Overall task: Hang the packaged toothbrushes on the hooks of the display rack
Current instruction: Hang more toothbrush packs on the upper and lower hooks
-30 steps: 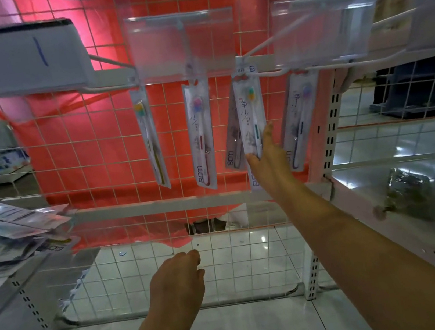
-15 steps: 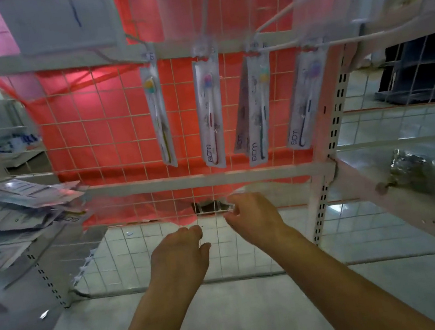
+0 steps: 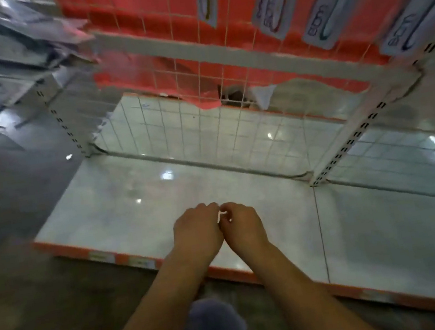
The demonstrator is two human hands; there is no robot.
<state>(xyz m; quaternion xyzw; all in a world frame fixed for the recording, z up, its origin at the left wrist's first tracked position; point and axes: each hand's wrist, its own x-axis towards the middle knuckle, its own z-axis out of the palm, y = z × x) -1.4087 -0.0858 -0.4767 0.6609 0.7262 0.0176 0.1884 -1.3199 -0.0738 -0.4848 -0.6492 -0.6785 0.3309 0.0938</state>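
Overhead, four packs (image 3: 265,2) hanging at far right of rack (image 3: 348,142), tops cut off by frame. Left hand (image 3: 197,233) and right hand (image 3: 244,227) meeting together over near shelf (image 3: 132,206), pinching small white bit (image 3: 221,215), identity unclear. Loose packs (image 3: 8,40) lying piled at far left.

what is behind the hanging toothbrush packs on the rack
Behind the hanging packaged toothbrushes is a white wire grid panel, and behind that a red-orange sheet with a torn lower edge. The hooks lie above the frame. What is behind the sheet is hidden.
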